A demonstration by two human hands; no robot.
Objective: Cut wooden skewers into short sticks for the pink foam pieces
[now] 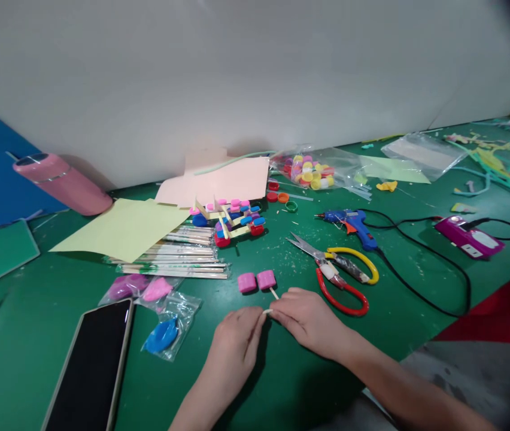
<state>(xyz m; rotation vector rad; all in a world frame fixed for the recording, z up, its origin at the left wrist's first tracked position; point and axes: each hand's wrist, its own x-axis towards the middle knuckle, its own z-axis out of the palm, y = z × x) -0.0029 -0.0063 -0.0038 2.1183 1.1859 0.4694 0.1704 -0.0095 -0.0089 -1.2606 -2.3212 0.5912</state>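
Observation:
My left hand (237, 338) and my right hand (306, 320) meet near the middle of the green table (201, 383). Their fingertips pinch a small pale piece (267, 312) between them; what it is cannot be made out. Just beyond my fingers lie two pink ridged pieces, one on the left (246, 283) and one on the right (266, 279). A thin pale stick (274, 293) runs from the right pink piece toward my right hand. Scissors (329, 269) with yellow and red handles lie open, right of the pink pieces.
A blue glue gun (354, 226) with a black cord lies right of centre. A phone (91, 365), bagged clay (161, 335), wrapped sticks (183, 263), yellow paper (124, 227) and a pink bottle (64, 182) are left. Behind are a colourful model (232, 220) and bagged caps (309, 172).

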